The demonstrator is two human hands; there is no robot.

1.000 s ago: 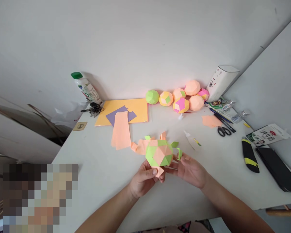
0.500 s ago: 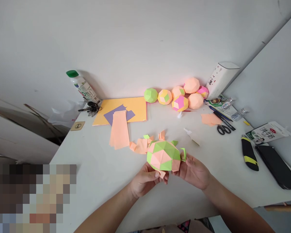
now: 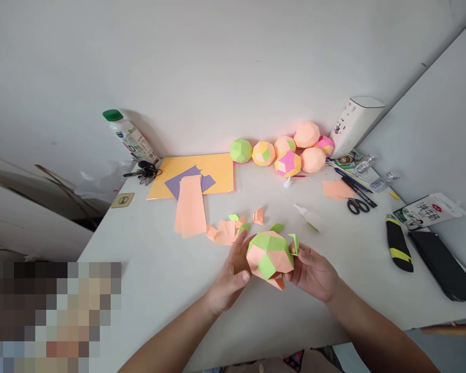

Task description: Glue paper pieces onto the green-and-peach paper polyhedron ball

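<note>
A faceted ball of folded paper, green and peach, is held above the table between my two hands. My left hand cups its left side, thumb in front and fingers partly hidden behind it. On the other side, my right hand grips the ball, with a thin bent green paper strip by its thumb. A loose peach flap sticks out below the ball, beside a dark gap. Folded peach and green paper pieces lie just behind my left hand, and another peach piece is nearby.
Several finished paper balls line the wall. Peach strips lie over purple paper and a yellow sheet. A glue bottle, scissors, a black-and-yellow cutter and a phone are to the right. A green-capped bottle stands at left.
The paper ball has turned and shifted slightly right. My left hand has let go of the lower flap and spread around the ball's left side. My right hand has stayed nearly in place.
</note>
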